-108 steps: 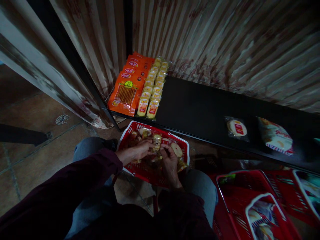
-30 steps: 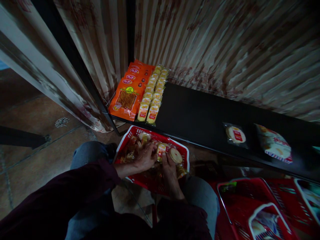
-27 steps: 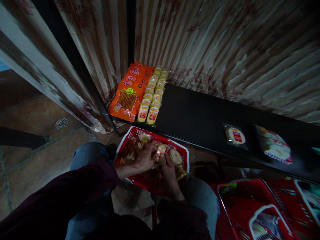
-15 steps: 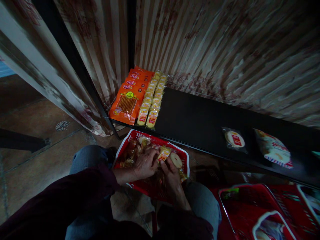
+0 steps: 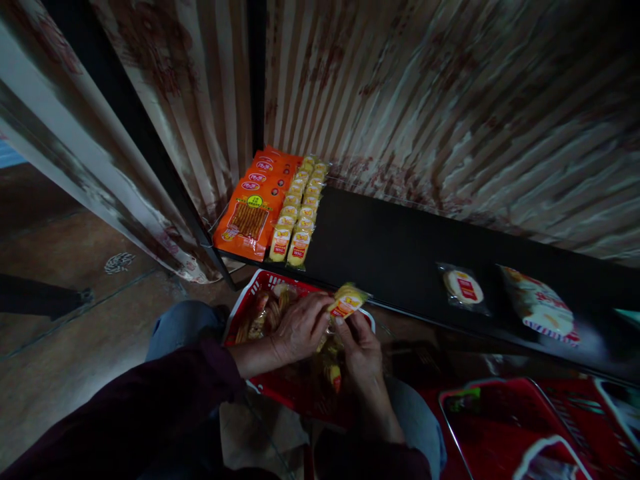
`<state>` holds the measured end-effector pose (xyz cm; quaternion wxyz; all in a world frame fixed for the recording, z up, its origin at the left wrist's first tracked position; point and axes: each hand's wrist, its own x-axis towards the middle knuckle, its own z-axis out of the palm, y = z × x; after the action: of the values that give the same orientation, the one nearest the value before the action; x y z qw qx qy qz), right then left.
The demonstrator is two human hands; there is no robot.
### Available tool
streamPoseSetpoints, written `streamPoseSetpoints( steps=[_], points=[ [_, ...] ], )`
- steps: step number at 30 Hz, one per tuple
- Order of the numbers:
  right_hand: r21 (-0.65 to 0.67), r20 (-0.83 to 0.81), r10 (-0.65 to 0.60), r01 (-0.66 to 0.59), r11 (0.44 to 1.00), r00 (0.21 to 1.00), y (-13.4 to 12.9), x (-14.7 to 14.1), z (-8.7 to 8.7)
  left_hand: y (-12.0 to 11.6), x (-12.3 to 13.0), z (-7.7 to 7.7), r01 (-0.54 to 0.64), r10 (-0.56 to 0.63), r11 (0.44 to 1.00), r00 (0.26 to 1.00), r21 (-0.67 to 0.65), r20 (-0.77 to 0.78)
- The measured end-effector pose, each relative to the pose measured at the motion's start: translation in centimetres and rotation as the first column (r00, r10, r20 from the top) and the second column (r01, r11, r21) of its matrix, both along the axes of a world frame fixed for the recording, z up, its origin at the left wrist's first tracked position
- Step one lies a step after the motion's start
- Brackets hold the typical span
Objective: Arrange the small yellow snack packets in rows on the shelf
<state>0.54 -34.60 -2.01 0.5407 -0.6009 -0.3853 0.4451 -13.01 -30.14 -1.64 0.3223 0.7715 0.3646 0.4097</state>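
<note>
A yellow wrapped snack cake with an orange label is held up over the red basket. My left hand grips its left end with closed fingers. My right hand pinches it from the right and below. Inside the basket lie several more wrapped snacks, partly hidden by my hands. Just beyond, on the black shelf, two rows of matching yellow wrapped cakes stand beside overlapping orange snack bags.
Farther right on the shelf lie a round wrapped cake and a white-and-red snack bag. Other red baskets stand at lower right. A striped curtain hangs behind the shelf, and a black post rises at left.
Both hands have moved slightly right with the wrapped cake, which is now raised nearer the basket's far rim and tilted. The view has shifted a little.
</note>
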Motion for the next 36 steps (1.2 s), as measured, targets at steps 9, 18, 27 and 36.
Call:
streamPoseSetpoints(
  steps=[9,18,27,36],
  points=[
    [0.047,0.170,0.019,-0.028,0.999,0.985,5.5,1.8,3.0,2.9,3.3,2.3,-0.163,0.163,0.987,0.979,-0.006,0.119],
    [0.009,0.376,0.001,-0.004,1.000,0.926,9.5,2.8,3.1,5.4,5.1,2.6,-0.210,0.227,0.966,0.967,-0.151,0.111],
    [0.035,0.491,-0.029,0.014,0.999,0.871,11.5,3.3,1.9,6.9,5.9,2.9,-0.233,0.268,0.931,0.959,-0.280,0.096],
    [0.078,0.358,-0.109,0.087,0.993,0.927,12.9,3.7,0.6,8.2,6.4,3.3,-0.266,0.318,0.876,0.946,-0.403,0.067]
  ],
)
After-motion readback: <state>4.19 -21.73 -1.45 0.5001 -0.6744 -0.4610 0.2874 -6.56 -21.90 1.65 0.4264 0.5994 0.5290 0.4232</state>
